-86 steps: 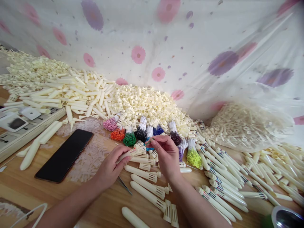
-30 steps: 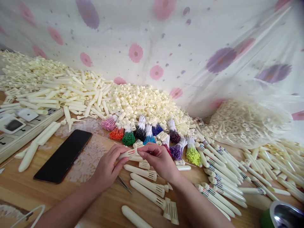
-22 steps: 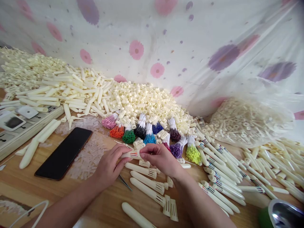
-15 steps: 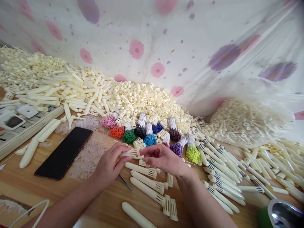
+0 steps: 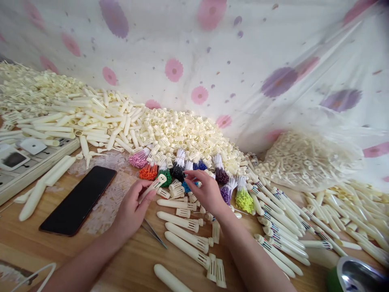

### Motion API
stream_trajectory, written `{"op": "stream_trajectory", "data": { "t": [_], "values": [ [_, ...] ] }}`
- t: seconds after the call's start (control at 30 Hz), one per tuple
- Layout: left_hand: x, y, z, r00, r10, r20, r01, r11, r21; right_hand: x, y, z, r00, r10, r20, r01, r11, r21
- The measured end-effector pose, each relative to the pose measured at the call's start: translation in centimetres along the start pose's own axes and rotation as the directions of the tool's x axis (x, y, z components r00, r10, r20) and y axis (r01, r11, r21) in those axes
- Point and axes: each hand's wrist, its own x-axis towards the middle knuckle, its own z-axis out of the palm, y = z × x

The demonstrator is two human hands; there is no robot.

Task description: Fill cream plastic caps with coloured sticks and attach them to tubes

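At the left, a flat black phone (image 5: 78,200) with a smooth screen is laid on the wooden counter (image 5: 130,263); beside it, small translucent plastic pieces (image 5: 109,194) are scattered. By the left hand (image 5: 129,211), a cream plastic pen barrel with slots (image 5: 154,185) is held obliquely between thumb and fingers, its open round end turned up; coloured strips are seen in the slots. Further right, thin white sticks with black tips (image 5: 178,164) are gathered in a bundle. The right hand (image 5: 205,188) is raised near it, the wrist bent, with thumb and forefinger brought close; whether something is pinched there cannot be told. At the right, smooth cream pens (image 5: 282,219) are laid slanting, below a crinkled clear plastic bag (image 5: 313,158).
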Motion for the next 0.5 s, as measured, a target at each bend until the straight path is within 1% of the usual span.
{"op": "stream_trajectory", "data": {
  "t": [0.07,0.17,0.23,0.33,0.43,0.5],
  "values": [
    [0.0,0.2,0.1,0.997,-0.073,0.024,0.074,0.996,-0.055,1.0,0.8,0.8,0.995,-0.097,0.022,0.099,0.988,-0.118],
    [0.1,0.7,0.3,0.991,-0.114,0.068,0.123,0.98,-0.155,2.6,1.8,1.4,0.964,-0.225,0.142,0.251,0.947,-0.201],
    [0.2,1.1,0.3,0.986,-0.138,0.094,0.156,0.961,-0.228,3.6,2.1,1.4,0.926,-0.296,0.236,0.351,0.903,-0.247],
    [0.4,1.8,0.4,0.972,-0.198,0.13,0.23,0.919,-0.322,4.5,2.2,0.8,0.86,-0.367,0.353,0.474,0.831,-0.291],
    [0.5,2.1,0.5,0.958,-0.239,0.157,0.282,0.876,-0.39,5.1,2.2,-0.1,0.789,-0.425,0.443,0.577,0.759,-0.3],
    [0.5,2.1,0.6,0.953,-0.255,0.162,0.301,0.852,-0.428,5.4,2.3,-0.5,0.747,-0.458,0.482,0.631,0.717,-0.298]
  ]
}}
